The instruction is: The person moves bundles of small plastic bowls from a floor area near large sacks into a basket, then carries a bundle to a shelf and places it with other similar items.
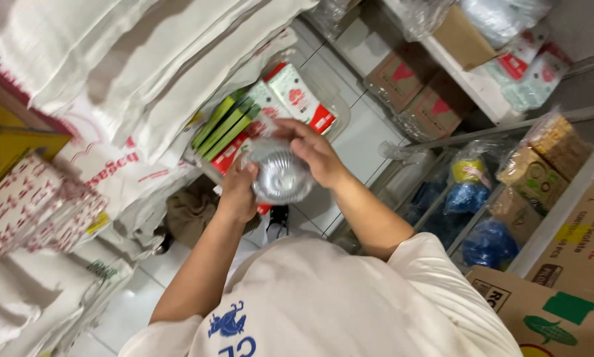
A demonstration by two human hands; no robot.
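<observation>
Both my hands hold a clear plastic pack of stacked shiny round containers (278, 177) in front of my chest. My left hand (236, 193) grips its left side from below. My right hand (315, 152) lies over its top right edge, fingers curled at the bag's neck. Just beyond the pack, on the floor, a clear bin (333, 99) holds green flat packs (223, 125) and red-and-white packs (300, 96).
White woven sacks (145, 59) are stacked high on the left, with patterned red-and-white packs (26, 201) beside them. On the right, shelves (482, 86) carry cardboard boxes (416, 86), bagged goods and blue bags (485, 241). Large cartons (561, 291) stand at the lower right. The floor is white tile (366, 132).
</observation>
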